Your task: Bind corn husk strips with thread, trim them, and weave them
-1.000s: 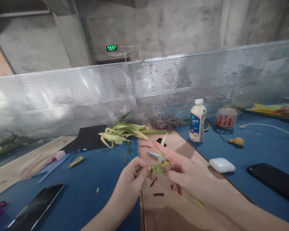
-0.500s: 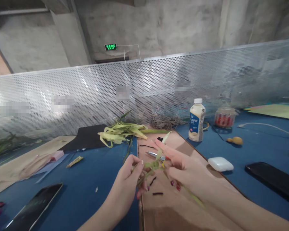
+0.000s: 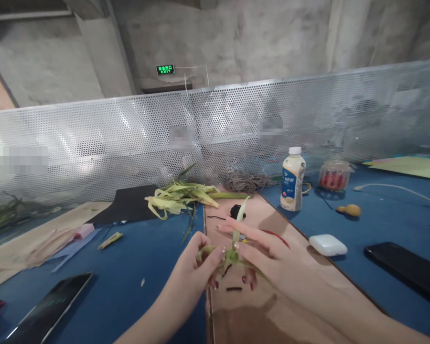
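Between my two hands is a small knotted piece of green corn husk (image 3: 232, 257), with a pale strip standing up from it. My left hand (image 3: 195, 270) pinches its left side between thumb and fingers. From the right, my right hand (image 3: 277, 260) grips the knot with thumb and lower fingers, while its forefinger reaches out past the upright strip. Beneath the hands lies a brown board (image 3: 243, 320) with short black pieces on it. Behind the right hand a red curved thing (image 3: 279, 237) shows in part; its kind is hidden.
A heap of corn husks (image 3: 181, 196) lies at the back, beside grey cord (image 3: 249, 182). To the right stand a milk bottle (image 3: 293, 181), a clear tub (image 3: 335, 175), a small gourd (image 3: 351, 210), a white case (image 3: 328, 244) and a black phone (image 3: 404, 267). Another phone (image 3: 50, 308) lies left.
My right hand has shifted slightly left and closer to my left hand. The husk strip now stands more upright, and a black coil behind it shows more fully.
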`<action>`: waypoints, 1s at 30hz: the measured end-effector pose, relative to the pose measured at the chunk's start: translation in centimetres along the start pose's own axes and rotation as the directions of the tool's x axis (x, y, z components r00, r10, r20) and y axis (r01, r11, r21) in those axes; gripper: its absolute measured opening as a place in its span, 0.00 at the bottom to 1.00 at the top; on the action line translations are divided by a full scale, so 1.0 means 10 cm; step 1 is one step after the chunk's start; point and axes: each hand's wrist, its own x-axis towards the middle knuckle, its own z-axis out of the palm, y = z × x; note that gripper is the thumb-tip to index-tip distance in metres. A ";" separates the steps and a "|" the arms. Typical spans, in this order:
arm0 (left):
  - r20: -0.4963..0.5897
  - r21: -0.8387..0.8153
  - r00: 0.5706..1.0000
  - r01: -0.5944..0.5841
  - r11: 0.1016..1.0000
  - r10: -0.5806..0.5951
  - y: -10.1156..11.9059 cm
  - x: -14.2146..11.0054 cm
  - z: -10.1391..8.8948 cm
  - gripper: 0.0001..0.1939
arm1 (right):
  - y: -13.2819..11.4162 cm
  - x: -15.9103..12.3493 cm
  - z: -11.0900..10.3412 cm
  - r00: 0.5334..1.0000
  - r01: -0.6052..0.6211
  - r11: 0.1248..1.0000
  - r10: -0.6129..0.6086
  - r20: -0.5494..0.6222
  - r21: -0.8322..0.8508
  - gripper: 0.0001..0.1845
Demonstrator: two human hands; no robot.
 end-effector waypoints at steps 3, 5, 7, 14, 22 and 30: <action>0.059 0.028 0.997 -0.048 0.998 0.046 -0.03 0.00 -0.01 0.14 | 0.04 0.02 0.05 1.000 -0.003 0.999 0.003 -0.009 0.032 0.25; 0.109 0.079 0.992 -0.073 0.994 0.064 -0.04 0.01 -0.02 0.15 | 0.09 0.04 0.09 0.999 -0.001 0.991 -0.003 0.033 0.131 0.25; 0.132 0.122 0.989 -0.083 0.989 0.067 -0.04 0.02 -0.03 0.16 | 0.13 0.04 0.11 0.998 0.009 0.975 -0.022 0.057 0.222 0.24; 0.097 0.171 0.995 -0.033 0.985 0.016 0.00 -0.01 0.00 0.19 | 0.07 0.04 0.09 0.995 -0.075 0.972 0.087 -0.047 0.224 0.20; 0.104 0.050 0.994 0.020 0.999 -0.025 0.04 -0.07 0.06 0.17 | 0.06 0.02 0.10 0.986 0.066 0.992 -0.048 -0.163 0.105 0.18; 0.062 -0.026 0.993 0.102 0.994 -0.100 0.10 -0.11 0.12 0.15 | 0.20 0.03 0.11 0.950 0.227 0.974 -0.224 -0.219 -0.011 0.17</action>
